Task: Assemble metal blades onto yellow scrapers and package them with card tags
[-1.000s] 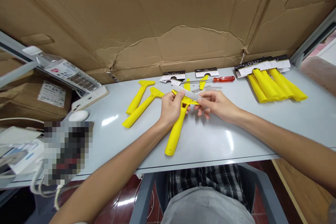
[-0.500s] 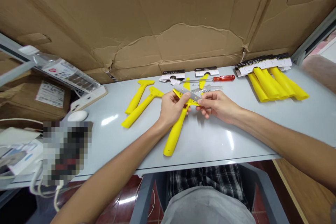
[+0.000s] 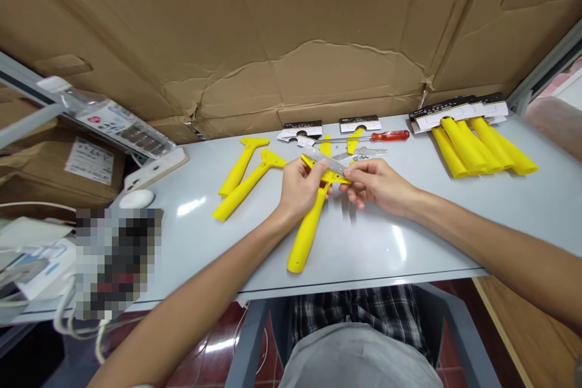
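My left hand (image 3: 300,187) grips the head of a yellow scraper handle (image 3: 306,233), its thumb pressing on a flat grey metal blade (image 3: 334,165). The blade lies slantwise across the yellow head, not lined up with it. At the blade's right end, my right hand (image 3: 375,183) pinches with thumb and fingers, close to the tip of the head. The handle points down toward the table's front edge. Just beyond the hands lie small yellow head pieces (image 3: 353,142) and a clear plastic strip (image 3: 370,152).
Two more yellow handles (image 3: 243,191) lie to the left. A red screwdriver (image 3: 390,136) and black-and-white cards (image 3: 359,123) are at the back. Several carded scrapers (image 3: 482,145) are stacked on the right. A mouse (image 3: 136,199), power strip (image 3: 157,168) and bottle (image 3: 122,127) stand left; cardboard (image 3: 318,24) walls the back.
The whole view has shifted slightly. Both hands keep nearly the same hold on the handle and the blade; otherwise nothing has visibly moved.
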The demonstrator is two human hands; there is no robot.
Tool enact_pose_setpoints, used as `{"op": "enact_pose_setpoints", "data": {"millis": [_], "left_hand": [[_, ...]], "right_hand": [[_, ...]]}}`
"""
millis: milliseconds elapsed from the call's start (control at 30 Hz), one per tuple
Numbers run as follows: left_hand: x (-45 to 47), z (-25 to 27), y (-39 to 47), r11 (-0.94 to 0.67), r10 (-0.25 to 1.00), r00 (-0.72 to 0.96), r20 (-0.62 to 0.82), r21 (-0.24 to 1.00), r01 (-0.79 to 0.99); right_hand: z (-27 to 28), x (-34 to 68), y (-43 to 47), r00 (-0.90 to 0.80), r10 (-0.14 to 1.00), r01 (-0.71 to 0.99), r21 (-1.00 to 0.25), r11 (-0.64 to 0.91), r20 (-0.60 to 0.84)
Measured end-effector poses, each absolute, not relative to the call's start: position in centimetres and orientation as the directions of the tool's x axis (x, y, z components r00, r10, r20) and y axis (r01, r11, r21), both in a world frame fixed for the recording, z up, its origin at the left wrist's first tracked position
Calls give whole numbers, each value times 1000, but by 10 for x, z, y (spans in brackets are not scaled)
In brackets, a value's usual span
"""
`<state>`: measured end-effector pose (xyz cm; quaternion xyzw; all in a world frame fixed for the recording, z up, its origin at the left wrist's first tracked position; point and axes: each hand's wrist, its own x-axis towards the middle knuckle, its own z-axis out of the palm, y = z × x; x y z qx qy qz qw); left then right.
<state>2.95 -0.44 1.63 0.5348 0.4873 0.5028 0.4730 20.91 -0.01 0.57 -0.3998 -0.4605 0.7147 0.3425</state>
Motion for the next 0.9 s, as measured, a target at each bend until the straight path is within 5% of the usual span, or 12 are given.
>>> {"op": "enact_pose_setpoints", "data": {"millis": [900], "left_hand": [[29,7,1,41,998,-41,-41,999,-8]], "right_hand": [[3,203,-4,-400,886,-68,-957,-284,-234]]}}
